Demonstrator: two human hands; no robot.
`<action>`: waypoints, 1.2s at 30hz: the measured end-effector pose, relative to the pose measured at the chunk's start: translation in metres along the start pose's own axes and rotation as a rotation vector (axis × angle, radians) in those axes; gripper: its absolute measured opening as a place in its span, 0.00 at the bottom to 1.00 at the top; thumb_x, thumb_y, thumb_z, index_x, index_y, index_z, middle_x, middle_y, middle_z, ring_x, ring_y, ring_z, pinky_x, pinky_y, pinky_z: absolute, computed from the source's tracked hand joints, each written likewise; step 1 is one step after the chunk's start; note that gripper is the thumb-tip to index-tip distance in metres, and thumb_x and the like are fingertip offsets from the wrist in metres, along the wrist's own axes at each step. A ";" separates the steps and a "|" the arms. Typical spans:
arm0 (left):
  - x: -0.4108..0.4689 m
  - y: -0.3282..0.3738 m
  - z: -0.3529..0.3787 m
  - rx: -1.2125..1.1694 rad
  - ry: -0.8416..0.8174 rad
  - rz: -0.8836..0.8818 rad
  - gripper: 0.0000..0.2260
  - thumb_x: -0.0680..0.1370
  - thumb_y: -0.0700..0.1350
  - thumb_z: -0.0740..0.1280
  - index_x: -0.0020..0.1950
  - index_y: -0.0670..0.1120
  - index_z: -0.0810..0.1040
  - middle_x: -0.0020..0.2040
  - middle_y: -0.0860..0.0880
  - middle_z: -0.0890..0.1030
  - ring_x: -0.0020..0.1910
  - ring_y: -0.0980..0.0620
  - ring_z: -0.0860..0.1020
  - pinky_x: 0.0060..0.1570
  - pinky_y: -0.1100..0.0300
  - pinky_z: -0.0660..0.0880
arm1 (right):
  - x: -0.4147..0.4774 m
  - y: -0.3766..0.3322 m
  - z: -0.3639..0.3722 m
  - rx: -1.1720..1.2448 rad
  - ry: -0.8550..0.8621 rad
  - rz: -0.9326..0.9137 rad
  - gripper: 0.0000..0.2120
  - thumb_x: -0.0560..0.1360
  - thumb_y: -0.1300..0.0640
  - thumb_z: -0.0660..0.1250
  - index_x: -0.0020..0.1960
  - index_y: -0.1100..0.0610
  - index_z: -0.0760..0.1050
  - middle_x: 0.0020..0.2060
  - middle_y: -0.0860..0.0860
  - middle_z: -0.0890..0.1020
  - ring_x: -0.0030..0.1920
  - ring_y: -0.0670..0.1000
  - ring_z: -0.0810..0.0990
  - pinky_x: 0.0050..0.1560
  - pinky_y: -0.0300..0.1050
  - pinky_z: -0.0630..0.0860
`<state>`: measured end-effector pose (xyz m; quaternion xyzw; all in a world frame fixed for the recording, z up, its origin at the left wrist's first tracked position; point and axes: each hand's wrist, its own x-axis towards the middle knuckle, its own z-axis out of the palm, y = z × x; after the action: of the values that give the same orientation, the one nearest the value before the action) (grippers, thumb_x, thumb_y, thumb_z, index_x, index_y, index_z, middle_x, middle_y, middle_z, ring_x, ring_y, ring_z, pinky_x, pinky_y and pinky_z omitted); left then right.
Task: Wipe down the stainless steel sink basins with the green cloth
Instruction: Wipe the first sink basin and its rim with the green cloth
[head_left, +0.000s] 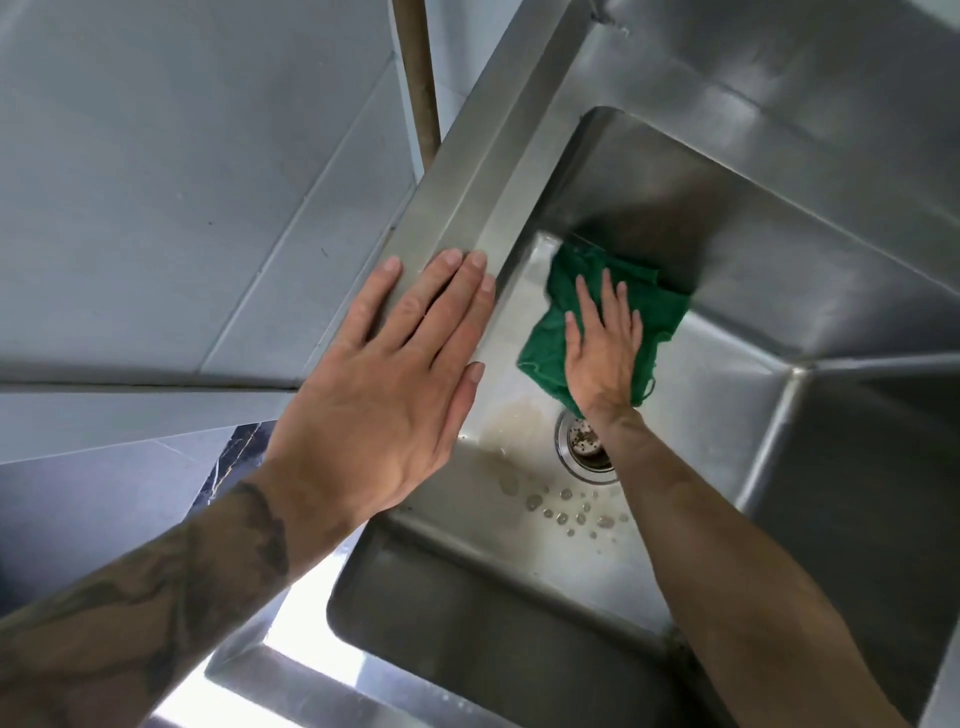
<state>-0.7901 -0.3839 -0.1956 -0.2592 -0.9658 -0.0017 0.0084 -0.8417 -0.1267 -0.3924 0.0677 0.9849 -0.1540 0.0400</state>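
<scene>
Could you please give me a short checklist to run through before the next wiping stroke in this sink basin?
1. Right hand flat on the crumpled green cloth: ok.
2. Cloth in contact with the floor of the stainless steel sink basin, near its far corner: ok.
3. Left hand braced flat on the steel sink rim, clear of the wiping path: ok.
4. Round metal drain strainer free of debris: not ok, dark specks sit in it.
5. Basin floor near the drain wiped: not ok, water droplets and a brownish stain remain.
6. Cloth clean enough: cannot tell.
</scene>
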 end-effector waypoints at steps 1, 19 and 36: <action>0.000 0.000 -0.001 0.000 0.002 -0.005 0.27 0.90 0.51 0.47 0.87 0.40 0.50 0.87 0.42 0.53 0.87 0.44 0.52 0.85 0.41 0.51 | -0.004 -0.016 0.005 0.025 0.019 0.025 0.24 0.88 0.47 0.51 0.82 0.50 0.62 0.84 0.53 0.57 0.84 0.57 0.54 0.83 0.61 0.51; 0.002 0.000 -0.002 0.021 -0.052 -0.013 0.28 0.90 0.53 0.43 0.87 0.41 0.47 0.88 0.43 0.50 0.87 0.45 0.49 0.85 0.42 0.48 | -0.078 -0.042 0.019 -0.032 -0.118 -0.297 0.24 0.88 0.45 0.51 0.83 0.47 0.61 0.84 0.52 0.58 0.84 0.53 0.53 0.83 0.54 0.50; 0.002 0.001 -0.004 0.023 -0.058 -0.025 0.28 0.89 0.53 0.41 0.87 0.41 0.47 0.88 0.43 0.51 0.87 0.45 0.49 0.85 0.43 0.47 | -0.086 -0.012 0.011 -0.118 -0.092 -0.484 0.25 0.88 0.42 0.53 0.83 0.47 0.62 0.83 0.52 0.61 0.83 0.54 0.59 0.81 0.55 0.58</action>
<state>-0.7913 -0.3818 -0.1911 -0.2471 -0.9687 0.0170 -0.0166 -0.7581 -0.1520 -0.3909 -0.1794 0.9769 -0.1044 0.0508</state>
